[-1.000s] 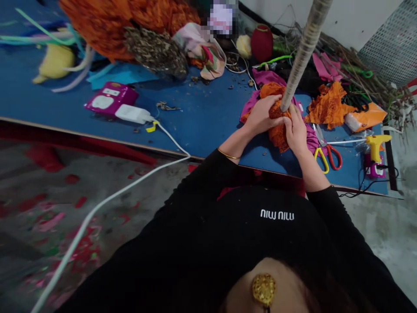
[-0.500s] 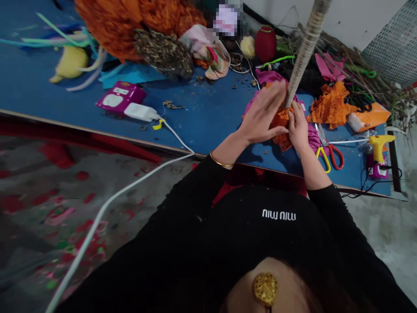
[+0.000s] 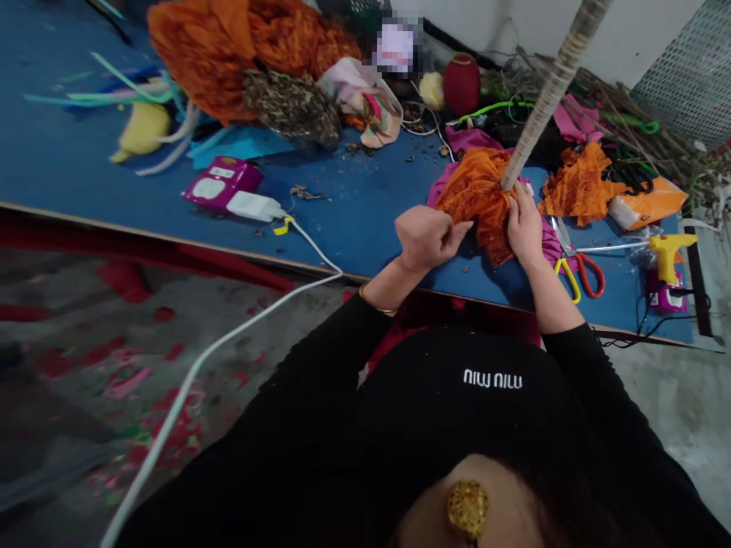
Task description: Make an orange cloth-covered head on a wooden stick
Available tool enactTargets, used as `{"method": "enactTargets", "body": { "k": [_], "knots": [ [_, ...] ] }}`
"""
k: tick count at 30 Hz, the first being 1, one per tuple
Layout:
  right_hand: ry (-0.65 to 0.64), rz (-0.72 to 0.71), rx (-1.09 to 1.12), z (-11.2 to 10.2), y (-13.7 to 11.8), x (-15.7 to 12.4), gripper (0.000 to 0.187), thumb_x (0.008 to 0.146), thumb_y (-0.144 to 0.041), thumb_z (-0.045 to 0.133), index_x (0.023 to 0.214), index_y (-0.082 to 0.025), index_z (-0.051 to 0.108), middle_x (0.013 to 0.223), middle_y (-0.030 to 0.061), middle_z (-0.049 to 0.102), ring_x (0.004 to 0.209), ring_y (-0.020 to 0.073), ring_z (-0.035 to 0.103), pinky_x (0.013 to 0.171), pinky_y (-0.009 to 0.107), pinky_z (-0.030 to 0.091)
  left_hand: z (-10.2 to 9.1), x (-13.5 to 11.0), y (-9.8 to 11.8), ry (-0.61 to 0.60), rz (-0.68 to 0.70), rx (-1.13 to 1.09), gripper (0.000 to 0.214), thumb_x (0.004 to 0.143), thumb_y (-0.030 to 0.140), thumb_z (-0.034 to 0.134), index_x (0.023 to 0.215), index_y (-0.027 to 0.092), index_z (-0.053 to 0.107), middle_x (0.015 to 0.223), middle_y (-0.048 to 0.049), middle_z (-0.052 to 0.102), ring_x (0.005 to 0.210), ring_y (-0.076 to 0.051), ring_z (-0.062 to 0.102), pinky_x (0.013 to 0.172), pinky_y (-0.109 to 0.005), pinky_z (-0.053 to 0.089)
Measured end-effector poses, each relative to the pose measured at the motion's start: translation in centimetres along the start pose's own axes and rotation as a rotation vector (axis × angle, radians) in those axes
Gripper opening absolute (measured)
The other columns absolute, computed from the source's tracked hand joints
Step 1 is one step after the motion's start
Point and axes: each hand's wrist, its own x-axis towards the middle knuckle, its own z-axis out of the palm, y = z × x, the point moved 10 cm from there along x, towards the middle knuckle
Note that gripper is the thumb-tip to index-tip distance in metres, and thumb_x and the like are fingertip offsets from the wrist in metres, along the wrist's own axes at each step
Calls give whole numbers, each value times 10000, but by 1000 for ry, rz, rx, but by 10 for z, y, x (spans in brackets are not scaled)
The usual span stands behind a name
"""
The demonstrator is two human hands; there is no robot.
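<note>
A crinkled orange paper piece [image 3: 478, 196] is gathered at the lower end of a long wrapped stick [image 3: 549, 90] that rises to the upper right. My right hand [image 3: 524, 228] is closed around the paper at the base of the stick. To the left of it, my left hand [image 3: 427, 237] is closed, pinching the paper's left edge and pulling it outward. Both hands hover over the blue table [image 3: 365, 205] near its front edge.
Scissors with red and yellow handles [image 3: 576, 268] and a yellow glue gun [image 3: 667, 253] lie to the right. More orange paper [image 3: 578, 186], pink scraps, a purple power strip [image 3: 220, 183] with a white cord, and a big orange heap [image 3: 240, 46] lie about the table.
My left hand has come off the top of the bundle and drawn back to the left, now pinching the paper's edge. The orange paper is spread wider. My right hand stays at the stick.
</note>
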Motion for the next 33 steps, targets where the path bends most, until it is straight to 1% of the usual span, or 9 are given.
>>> {"method": "enactTargets", "body": {
  "k": [3,6,8,11,14,17,23,29,33],
  "knots": [
    [13,-16,2,-1,-1,-1,575,1082,-500,253,1532,-248,508,1597,93,537,1537,217,458,1325,480,338,-1,10,-3,32,-53,-68,510,1026,676,416,972,259,704,931,-95,728,1110,-299,704,1081,-501,504],
    [8,-30,2,0,-5,-3,573,1079,-475,270,1535,-221,507,1600,108,531,1526,216,470,1323,463,344,19,25,24,-137,105,-158,567,1006,720,413,1144,258,710,1215,-119,731,1288,-323,626,1154,-530,459],
    [4,-21,1,0,-6,-4,566,1080,-447,271,1530,-204,514,1595,119,532,1524,216,472,1314,452,359,26,23,33,-186,151,-150,571,992,729,439,936,240,728,1002,-111,758,1085,-308,707,1026,-500,542],
    [9,2,-1,0,-5,-5,546,1078,-418,270,1525,-222,515,1598,110,525,1534,211,457,1296,458,386,15,15,22,-79,44,-84,607,980,728,479,666,227,617,637,-63,631,721,-235,685,803,-424,572],
    [7,-3,8,0,-6,-5,532,1076,-410,282,1528,-243,506,1603,93,522,1532,207,456,1296,466,388,0,23,18,42,-38,-61,503,1046,634,422,871,255,703,820,-75,714,868,-239,709,886,-429,568],
    [-6,-23,14,2,-8,-5,533,1077,-390,280,1542,-236,490,1606,97,516,1532,202,461,1304,445,381,9,47,28,6,24,-83,401,1078,535,419,1074,278,727,1096,-88,751,1083,-254,693,1014,-447,543],
    [4,-54,-6,2,-11,-8,540,1069,-362,269,1541,-211,484,1599,109,529,1528,215,471,1295,494,396,34,53,16,-81,65,-152,305,1062,497,501,1083,265,697,1127,-81,751,1111,-258,677,1026,-456,526],
    [-30,-118,-57,10,-26,-11,525,1074,-356,319,1550,-222,495,1643,97,490,1559,223,438,1319,472,361,20,25,3,-12,89,-46,451,1041,600,503,847,221,651,1022,-77,744,1017,-252,706,940,-435,550],
    [-22,-90,-63,11,-23,-9,528,1070,-332,329,1555,-200,492,1642,109,492,1555,229,444,1313,475,370,13,23,5,44,56,-91,479,964,698,587,958,231,689,1151,-92,732,1182,-287,673,1078,-474,507]
  ]
}}
